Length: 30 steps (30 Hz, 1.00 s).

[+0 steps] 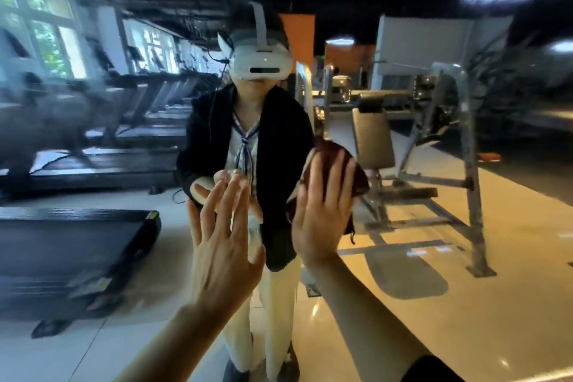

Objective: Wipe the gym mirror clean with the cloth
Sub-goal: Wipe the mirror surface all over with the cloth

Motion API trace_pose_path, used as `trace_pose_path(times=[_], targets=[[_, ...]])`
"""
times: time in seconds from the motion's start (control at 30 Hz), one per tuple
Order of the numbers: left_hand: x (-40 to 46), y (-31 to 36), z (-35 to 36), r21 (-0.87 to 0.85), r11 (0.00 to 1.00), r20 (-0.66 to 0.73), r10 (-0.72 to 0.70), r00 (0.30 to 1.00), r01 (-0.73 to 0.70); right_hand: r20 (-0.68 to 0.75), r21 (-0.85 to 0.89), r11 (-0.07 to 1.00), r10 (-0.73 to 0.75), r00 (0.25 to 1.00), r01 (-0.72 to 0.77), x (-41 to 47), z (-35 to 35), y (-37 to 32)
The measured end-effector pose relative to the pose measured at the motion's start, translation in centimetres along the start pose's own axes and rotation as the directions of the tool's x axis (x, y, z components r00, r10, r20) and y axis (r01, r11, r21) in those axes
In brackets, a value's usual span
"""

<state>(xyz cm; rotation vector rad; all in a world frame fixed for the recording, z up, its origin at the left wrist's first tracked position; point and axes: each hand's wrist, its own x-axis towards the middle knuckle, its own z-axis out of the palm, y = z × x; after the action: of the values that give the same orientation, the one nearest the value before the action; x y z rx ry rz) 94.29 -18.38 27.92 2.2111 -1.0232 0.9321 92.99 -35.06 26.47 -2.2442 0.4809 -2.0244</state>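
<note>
Cloth (336,170), dark red, lay pressed against the mirror (465,257) under our right hand (319,220), fingers straight and spread. Left of it, our left hand (221,245) lay flat, fingers apart. We judged that bare palm could smear the glass.

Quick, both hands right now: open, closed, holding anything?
Left hand: open, fingers spread flat toward the mirror, holding nothing.
Right hand: open, straight fingers pressing the dark red cloth against the mirror.
</note>
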Motion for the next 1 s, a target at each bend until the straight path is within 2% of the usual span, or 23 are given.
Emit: trace_pose_path(times=[0.1,0.17,0.27,0.37,0.43,0.5,0.57,0.63,0.7,0.73,0.83,0.93,1.0], targets=[[0.7,2.0,1.3,0.006,0.999,0.015,0.043,0.999,-0.044,0.102,-0.05,0.936,-0.342,0.934,0.348,0.6,-0.2,0.6],[1.3,3.2,2.4,-0.013,0.998,0.001,0.055,0.998,-0.055,0.094,-0.067,0.919,-0.381,0.92,0.388,1.0,-1.0,3.7],[1.8,5.2,4.4,-0.018,0.995,0.022,0.1,0.995,-0.1,0.048,-0.101,0.97,-0.216,0.975,0.22,0.5,-2.5,9.8],[1.9,6.8,5.7,-0.019,0.989,0.043,0.147,0.988,-0.146,-0.017,-0.113,0.993,0.032,0.999,-0.034,-0.8,-3.9,15.0],[1.8,7.5,6.4,-0.011,0.987,0.049,0.163,0.985,-0.163,-0.07,-0.056,0.977,0.201,0.977,-0.205,-1.0,-4.0,14.8],[1.9,8.4,6.9,-0.015,0.984,0.041,0.176,0.984,-0.175,-0.09,-0.002,0.968,0.251,0.964,-0.252,0.0,-3.5,12.4],[2.3,9.3,7.4,-0.002,0.983,0.024,0.183,0.983,-0.183,0.0,-0.016,0.997,0.072,0.997,-0.072,1.7,-3.5,10.3],[2.7,10.0,7.9,0.019,0.982,0.011,0.189,0.982,-0.189,0.078,-0.068,0.975,-0.207,0.975,0.212,3.5,-3.9,11.0],[2.9,10.6,8.4,0.031,0.978,0.006,0.205,0.979,-0.205,0.071,-0.115,0.942,-0.31,0.948,0.317,4.7,-4.3,13.3],[3.0,10.8,8.7,0.029,0.977,0.002,0.213,0.977,-0.213,0.04,-0.131,0.95,-0.279,0.959,0.282,4.7,-4.5,14.7],[2.8,11.6,9.5,0.009,0.974,0.004,0.224,0.975,-0.224,-0.075,-0.106,0.994,0.005,0.997,-0.013,2.7,-5.1,18.8],[2.5,12.3,9.9,-0.001,0.965,0.007,0.261,0.965,-0.261,-0.127,-0.019,0.977,0.207,0.97,-0.211,0.3,-5.3,20.8],[2.4,12.7,9.9,-0.01,0.96,-0.001,0.281,0.96,-0.281,-0.158,0.03,0.955,0.296,0.942,-0.295,0.5,-5.0,19.3]])
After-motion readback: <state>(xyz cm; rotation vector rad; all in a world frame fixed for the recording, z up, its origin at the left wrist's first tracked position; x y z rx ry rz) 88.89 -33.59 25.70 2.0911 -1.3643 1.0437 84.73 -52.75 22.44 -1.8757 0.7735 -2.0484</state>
